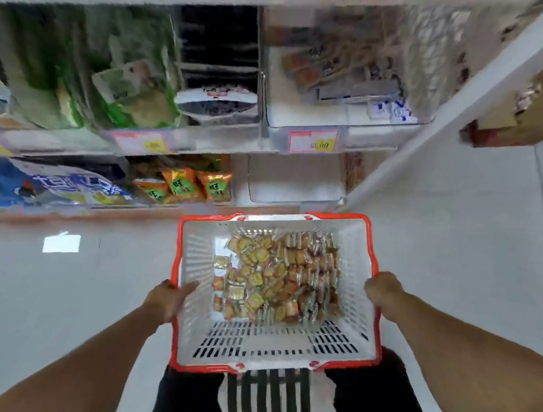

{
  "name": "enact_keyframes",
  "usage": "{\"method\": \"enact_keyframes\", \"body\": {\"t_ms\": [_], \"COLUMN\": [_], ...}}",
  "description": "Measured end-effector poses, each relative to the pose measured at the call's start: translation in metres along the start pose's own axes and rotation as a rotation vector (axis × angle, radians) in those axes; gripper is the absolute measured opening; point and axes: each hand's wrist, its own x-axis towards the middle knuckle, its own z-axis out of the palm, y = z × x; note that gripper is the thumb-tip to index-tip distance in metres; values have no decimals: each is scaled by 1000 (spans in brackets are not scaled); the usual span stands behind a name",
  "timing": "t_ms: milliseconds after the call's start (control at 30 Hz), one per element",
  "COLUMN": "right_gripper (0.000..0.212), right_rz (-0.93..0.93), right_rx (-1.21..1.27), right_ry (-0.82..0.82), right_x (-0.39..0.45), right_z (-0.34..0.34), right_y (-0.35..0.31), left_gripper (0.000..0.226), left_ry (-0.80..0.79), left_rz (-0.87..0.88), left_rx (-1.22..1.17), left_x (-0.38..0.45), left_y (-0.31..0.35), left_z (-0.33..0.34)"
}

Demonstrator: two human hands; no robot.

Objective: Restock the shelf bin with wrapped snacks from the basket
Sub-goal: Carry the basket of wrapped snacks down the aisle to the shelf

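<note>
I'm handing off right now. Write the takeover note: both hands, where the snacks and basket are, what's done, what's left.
Left hand: grips the basket's left rim, thumb inside.
Right hand: grips the right rim.
Basket: white with a red rim, held in front of the shelves, above a dark stool.
Wrapped snacks: all piled in the basket's far half.
Bin: the clear bin on the lower shelf just beyond the basket looks empty; probably the target.
Done: basket brought to the shelf.
Left: move the snacks into the bin.

White basket (189, 323) with red-orange rim, orange and yellow snacks (277, 278).
Far shelf: green packets (132, 97), orange bags (184, 182); pale glossy floor (62, 287).
</note>
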Motion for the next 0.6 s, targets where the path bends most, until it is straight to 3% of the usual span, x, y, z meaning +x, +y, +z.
{"method": "enact_keyframes", "body": {"t_ms": [233, 467, 600], "right_gripper": [22, 23, 28], "right_rz": [-27, -5, -86], "right_rx": [-84, -8, 12], "right_ry": [-88, -174, -199], "right_x": [88, 193, 233], "right_z": [65, 139, 171], "right_y": [9, 6, 0], "left_gripper": [35, 27, 24], "left_ry": [-2, 86, 84], "left_rz": [-56, 92, 158], "left_rx": [8, 116, 161], "left_x": [108, 231, 279], "left_y": [-26, -37, -39], "left_z": [53, 100, 108]}}
